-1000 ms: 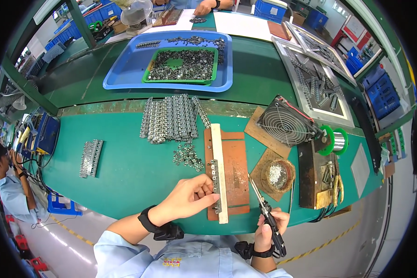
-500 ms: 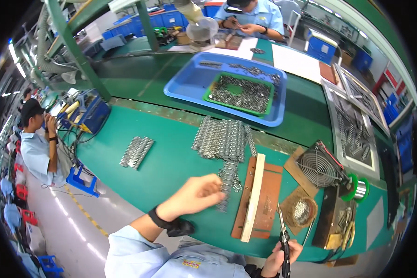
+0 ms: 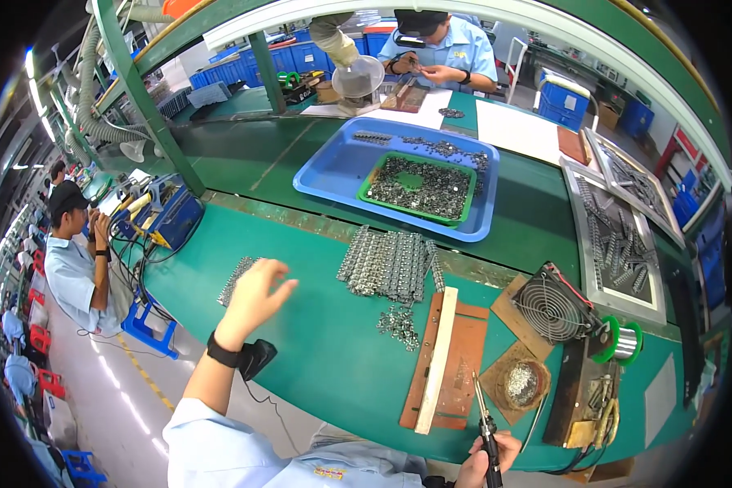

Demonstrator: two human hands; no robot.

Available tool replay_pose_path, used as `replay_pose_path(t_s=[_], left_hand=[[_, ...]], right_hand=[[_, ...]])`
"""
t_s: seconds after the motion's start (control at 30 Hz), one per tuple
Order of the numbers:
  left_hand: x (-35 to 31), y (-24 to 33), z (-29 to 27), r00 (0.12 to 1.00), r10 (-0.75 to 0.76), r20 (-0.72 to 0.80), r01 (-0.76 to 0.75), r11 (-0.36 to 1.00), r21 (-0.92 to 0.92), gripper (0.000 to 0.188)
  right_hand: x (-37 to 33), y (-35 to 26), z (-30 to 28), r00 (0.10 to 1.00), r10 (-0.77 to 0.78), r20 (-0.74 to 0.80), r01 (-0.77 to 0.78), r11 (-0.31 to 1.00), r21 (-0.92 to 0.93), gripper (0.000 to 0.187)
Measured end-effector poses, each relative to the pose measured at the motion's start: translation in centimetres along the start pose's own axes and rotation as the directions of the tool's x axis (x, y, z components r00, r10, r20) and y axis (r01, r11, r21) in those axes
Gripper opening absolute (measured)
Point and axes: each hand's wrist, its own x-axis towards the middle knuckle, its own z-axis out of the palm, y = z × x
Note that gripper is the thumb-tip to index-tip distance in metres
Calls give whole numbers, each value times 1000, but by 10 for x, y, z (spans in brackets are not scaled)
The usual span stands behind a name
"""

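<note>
My left hand (image 3: 257,299) is over the left part of the green bench, thumb and fingers apart, with nothing seen in it. It partly covers a small group of metal strips (image 3: 237,276). My right hand (image 3: 501,455) grips a soldering iron (image 3: 488,439) by its black handle at the front edge, its tip pointing up beside a brown board (image 3: 469,358) with a pale wooden bar (image 3: 437,358) on it. A wide row of metal strips (image 3: 386,264) lies in the middle. Below that sits a loose pile of small metal parts (image 3: 398,327).
A blue tray (image 3: 313,177) holding a green tray (image 3: 369,192) of small parts stands behind. At right are a fan (image 3: 551,302), a solder spool (image 3: 625,342), a round dish (image 3: 522,382) and a framed tray (image 3: 652,297). Co-workers sit across (image 3: 464,61) and at left (image 3: 77,272).
My left hand has moved left from the middle strips to the small group. The strip that lay beside the loose parts is gone from there. The soldering iron has shifted slightly left and down.
</note>
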Motion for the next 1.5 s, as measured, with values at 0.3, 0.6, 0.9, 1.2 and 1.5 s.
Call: replay_pose_path(t_s=[0.3, 0.6, 0.9, 1.2, 1.5], left_hand=[[79, 17, 80, 876, -46, 481, 228, 917, -329, 23], [91, 3, 89, 730, -92, 678, 548, 670, -500, 16], [67, -5, 76, 967, 47, 250, 12, 974, -228, 12], [-120, 72, -43, 136, 301, 944, 476, 816, -329, 17], [-292, 43, 37, 516, -110, 850, 529, 821, -214, 22]], right_hand=[[-6, -1, 0, 998, 19, -64, -23, 998, -59, 30], [-3, 2, -2, 992, 101, -73, -101, 995, -5, 29], [-8, 0, -4, 995, 98, -35, -99, 994, -40, 34], [-10, 22, -4, 993, 41, -112, -38, 999, 28, 48], [-10, 26, -12, 999, 12, 38, -19, 983, 182, 43]])
